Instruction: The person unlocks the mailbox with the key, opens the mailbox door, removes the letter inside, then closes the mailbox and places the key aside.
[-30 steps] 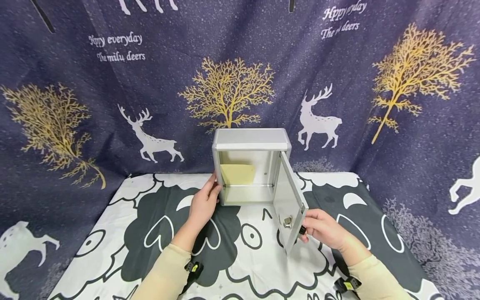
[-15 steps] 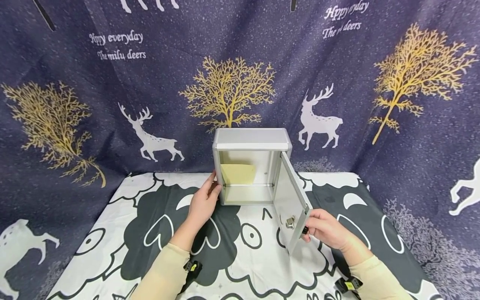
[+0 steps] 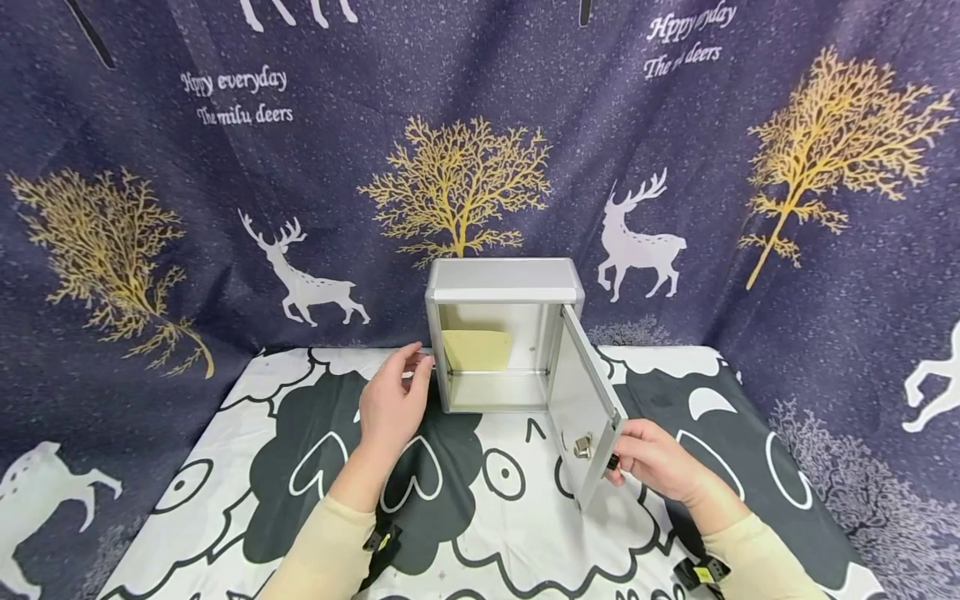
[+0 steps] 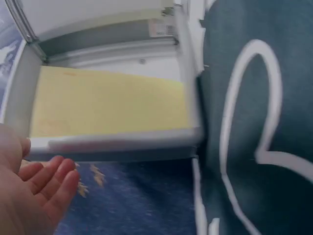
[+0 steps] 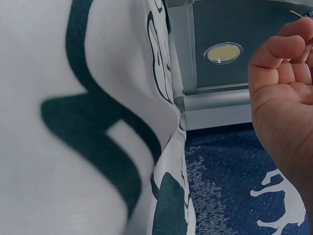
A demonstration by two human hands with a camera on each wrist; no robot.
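Here, a grey metal cabinet (image 3: 503,279) stood upright near the far edge of the table (image 3: 517,537), roughly midway between its far corners. The door (image 3: 581,387), hinged at the cabinet's right side, stood ajar and projected toward the table's near edge; a metal lock (image 3: 582,447) showed on its inner face. A yellow sheet (image 3: 477,351) was visible at the left of the interior. The left hand (image 3: 392,402), fingers loosely bent and parted from the thumb, held nothing and lay just beside the cabinet's left wall; whether the fingertips touched it could not be told. The right hand (image 3: 660,460), fingers curled, gripped the door at its free edge, where a black part (image 3: 613,461), too small to identify, showed at the fingertips. The step in hand was judged to be control of the door at a partial angle. The next move probably called for a steady right-hand hold, with the left fingers kept clear of the frame. On the backdrop (image 3: 480,92), lettering (image 3: 240,81) at the left read "Hppy everyday" above "The milu deers"; similar wording (image 3: 690,22) at the right was broken by folds. Inside the cabinet, a white label (image 4: 161,28) was too blurred to read.
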